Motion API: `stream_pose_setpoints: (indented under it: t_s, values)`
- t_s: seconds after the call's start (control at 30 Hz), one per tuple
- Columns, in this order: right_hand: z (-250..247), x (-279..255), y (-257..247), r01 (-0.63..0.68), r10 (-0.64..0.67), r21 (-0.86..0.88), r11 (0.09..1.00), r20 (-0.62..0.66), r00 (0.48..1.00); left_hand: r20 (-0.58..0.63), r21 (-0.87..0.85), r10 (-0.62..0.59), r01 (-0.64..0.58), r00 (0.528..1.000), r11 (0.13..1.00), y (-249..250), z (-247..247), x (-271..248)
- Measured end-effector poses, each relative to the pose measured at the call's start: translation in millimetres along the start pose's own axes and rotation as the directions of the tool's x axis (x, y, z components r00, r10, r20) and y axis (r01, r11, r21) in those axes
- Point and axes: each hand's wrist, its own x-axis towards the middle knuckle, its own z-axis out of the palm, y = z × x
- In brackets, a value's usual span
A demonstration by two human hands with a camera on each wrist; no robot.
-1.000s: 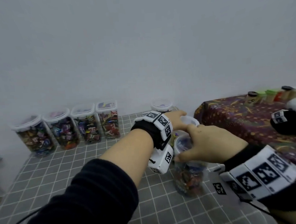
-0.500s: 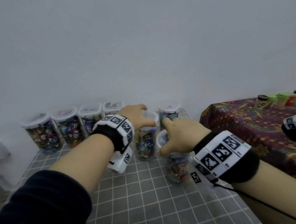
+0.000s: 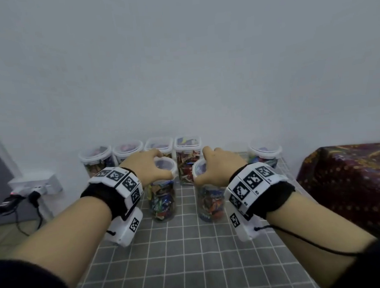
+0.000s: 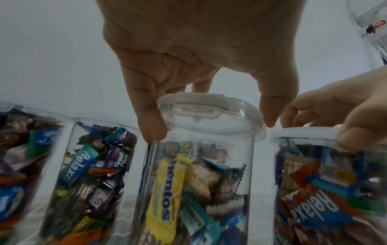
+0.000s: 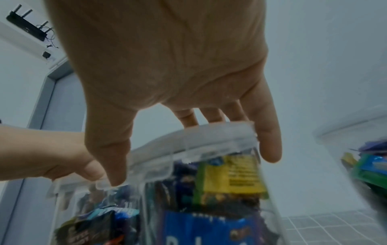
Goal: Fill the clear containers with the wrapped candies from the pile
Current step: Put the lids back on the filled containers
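Two lidded clear containers are gripped from above, one by each hand, on a grey gridded mat (image 3: 172,250). The left hand (image 3: 146,168) is spread over the lid of the left container (image 3: 162,198), its thumb and fingers (image 4: 150,126) curled down around the rim. The right hand (image 3: 221,168) is clamped the same way round the lid of the right container (image 3: 210,202). A narrow gap of mat is left between the two containers, and open mat lies in front of them towards the person.

Behind them, a row of four filled containers (image 3: 138,151) is lined up close to the white wall (image 3: 180,67) (little room is left there), and a further container (image 3: 264,153) stands apart to the right. All are of clear, smooth plastic with whitish snap-on lids, and glossy wrapped candies (image 4: 167,190) are packed inside in many colours.

A dark patterned cloth (image 3: 349,179) is seen beyond the mat's right edge; at the left, a white power strip (image 3: 35,185) with black cables is seen by the wall.
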Motion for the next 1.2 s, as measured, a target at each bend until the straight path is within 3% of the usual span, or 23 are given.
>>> stream_pose_setpoints:
  t_s: [0.13, 0.2, 0.3, 0.43, 0.53, 0.67, 1.2]
  values:
    - [-10.0, 12.9, 15.9, -0.034, 0.034, -0.008, 0.999, 0.057, 0.998, 0.045, -0.003, 0.002, -0.002, 0.999, 1.000, -9.5, -0.4, 9.0]
    - [-26.2, 21.8, 37.8, -0.114, 0.114, 0.006, 0.993, -0.015, 0.993, 0.082, 0.069, 0.013, -0.018, 0.997, 0.997, -11.8, -4.4, 12.9]
    - [-43.0, 40.1, 81.4, -0.309, 0.304, -0.016, 0.951, -0.131, 0.943, 0.142, 0.169, 0.019, -0.043, 0.990, 0.985, -13.9, -11.9, 19.7]
    - [-33.4, 57.5, 124.4, -0.467, 0.467, -0.077, 0.881, -0.012, 0.884, 0.180, 0.224, 0.049, -0.090, 0.982, 0.971, -15.7, -16.6, 26.9]
    - [-23.5, 67.0, 140.0, -0.476, 0.475, 0.015, 0.879, 0.043, 0.879, 0.188, 0.286, 0.063, -0.116, 0.980, 0.951, -15.0, -18.0, 28.9]
    - [-24.9, 79.7, 136.2, -0.452, 0.451, 0.034, 0.891, 0.024, 0.892, 0.168, 0.415, 0.066, -0.131, 0.984, 0.900, -11.2, -19.0, 31.4]
    - [-5.9, 140.1, 69.7, -0.280, 0.288, 0.099, 0.955, -0.070, 0.955, 0.121, 0.355, 0.110, -0.147, 0.987, 0.923, -19.8, -11.8, 34.3]
